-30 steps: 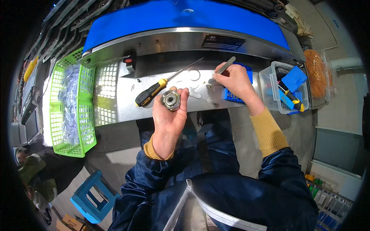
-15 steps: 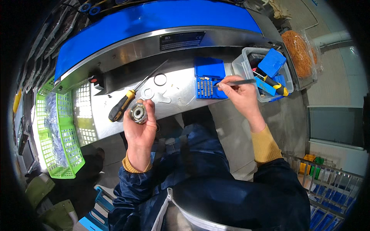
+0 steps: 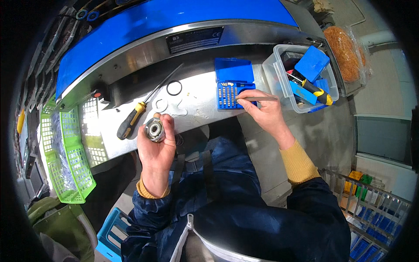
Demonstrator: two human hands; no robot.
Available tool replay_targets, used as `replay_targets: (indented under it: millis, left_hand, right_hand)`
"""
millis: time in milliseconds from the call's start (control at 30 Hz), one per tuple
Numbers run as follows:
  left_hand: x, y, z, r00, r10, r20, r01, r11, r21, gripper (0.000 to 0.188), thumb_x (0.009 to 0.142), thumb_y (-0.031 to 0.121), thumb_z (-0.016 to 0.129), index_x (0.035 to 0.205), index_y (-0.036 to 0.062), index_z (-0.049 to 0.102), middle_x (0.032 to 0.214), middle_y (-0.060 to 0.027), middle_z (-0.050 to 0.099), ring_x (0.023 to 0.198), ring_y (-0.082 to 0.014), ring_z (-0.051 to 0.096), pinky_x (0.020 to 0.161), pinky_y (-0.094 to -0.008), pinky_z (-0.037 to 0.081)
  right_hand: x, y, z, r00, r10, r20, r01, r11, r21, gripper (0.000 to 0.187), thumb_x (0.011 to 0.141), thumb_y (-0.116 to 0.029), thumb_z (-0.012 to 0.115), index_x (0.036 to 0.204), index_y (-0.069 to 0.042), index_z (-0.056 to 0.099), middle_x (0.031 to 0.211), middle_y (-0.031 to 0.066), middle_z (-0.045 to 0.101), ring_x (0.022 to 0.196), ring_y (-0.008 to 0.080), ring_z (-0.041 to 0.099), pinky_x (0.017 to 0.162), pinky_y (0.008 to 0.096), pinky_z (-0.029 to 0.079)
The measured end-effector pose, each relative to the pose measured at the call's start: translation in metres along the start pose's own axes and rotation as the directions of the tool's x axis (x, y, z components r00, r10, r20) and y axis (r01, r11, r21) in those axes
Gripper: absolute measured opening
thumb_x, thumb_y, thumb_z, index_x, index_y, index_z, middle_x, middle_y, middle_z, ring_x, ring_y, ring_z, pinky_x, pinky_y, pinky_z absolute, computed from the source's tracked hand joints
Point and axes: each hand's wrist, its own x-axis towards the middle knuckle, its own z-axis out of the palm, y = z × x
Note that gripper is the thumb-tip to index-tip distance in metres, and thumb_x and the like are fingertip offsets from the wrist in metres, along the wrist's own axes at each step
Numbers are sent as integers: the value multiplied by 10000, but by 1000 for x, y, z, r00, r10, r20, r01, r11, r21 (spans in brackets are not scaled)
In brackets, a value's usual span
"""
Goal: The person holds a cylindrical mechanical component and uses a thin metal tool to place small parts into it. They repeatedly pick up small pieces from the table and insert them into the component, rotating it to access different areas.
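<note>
My left hand [image 3: 158, 144] is closed around a round metal part [image 3: 154, 129] with a ringed, bearing-like centre facing up. Slim metal tweezers [image 3: 265, 98] are pinched in my right hand [image 3: 267, 117], their tips over the right side of an open blue case [image 3: 221, 104]. Rows of small metal pieces [image 3: 228, 92] fill the case's compartments; my fingers partly cover its right edge. Whether the tweezers grip a piece is too small to tell. Beside my left hand lie a black-and-yellow screwdriver [image 3: 133, 120], a black ring [image 3: 174, 88] and a flat pale washer [image 3: 160, 105].
A clear plastic bin [image 3: 283, 89] with blue boxes and a yellow-black handled tool stands right of the case. A green basket [image 3: 78, 161] hangs at the table's left end. Behind the metal table [image 3: 196, 114] runs a blue-topped machine [image 3: 174, 19]. A blue stool [image 3: 110, 233] stands lower left.
My right hand has moved slightly left and closer over the blue case with the tweezers. My left hand still holds the metal part, nearly in place. The whole view has shifted a little.
</note>
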Motion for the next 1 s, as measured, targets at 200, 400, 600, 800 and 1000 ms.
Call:
replay_targets:
  millis: [200,400,600,800,1000]
  left_hand:
    - [-1,-2,2,1000,22,-18,-22,999,27,319,1030,210,407,1083,-70,550,1024,-214,595,982,-315,640,845,-332,632]
    - [-2,-4,3,999,24,-38,-24,1000,3,324,1033,213,390,1059,-65,553,1032,-211,588,992,-311,635,849,-335,632]
    - [-1,-4,3,1000,-19,-1,19,1000,-6,344,1032,231,385,1055,-65,561,1001,-212,601,972,-317,640,844,-340,633]
    - [-1,-4,3,1000,-4,-29,4,1000,1,370,1033,257,381,1063,-62,565,1003,-221,606,971,-327,638,837,-355,633]
    - [1,-3,2,999,-29,-23,29,1000,-13,395,1030,279,383,1071,-64,575,1002,-228,608,973,-338,637,835,-367,633]
  right_hand:
    - [3,2,3,999,-37,18,37,999,4,124,887,-49,713,998,5,718,982,79,735,887,148,701,772,281,560]
    - [4,4,2,998,-65,-4,64,997,-43,117,883,-41,712,987,12,716,978,84,736,875,156,706,768,282,562]
    - [4,4,-4,999,-20,-25,19,999,-35,127,885,-57,715,996,6,717,973,87,736,869,149,699,770,276,555]
    - [3,5,-9,997,-2,-73,1,1000,-21,110,875,-68,713,960,1,715,966,100,737,853,194,710,745,302,556]
    - [1,12,-13,991,-103,-86,79,967,-244,115,868,-59,703,953,20,703,946,114,724,842,226,710,738,319,558]
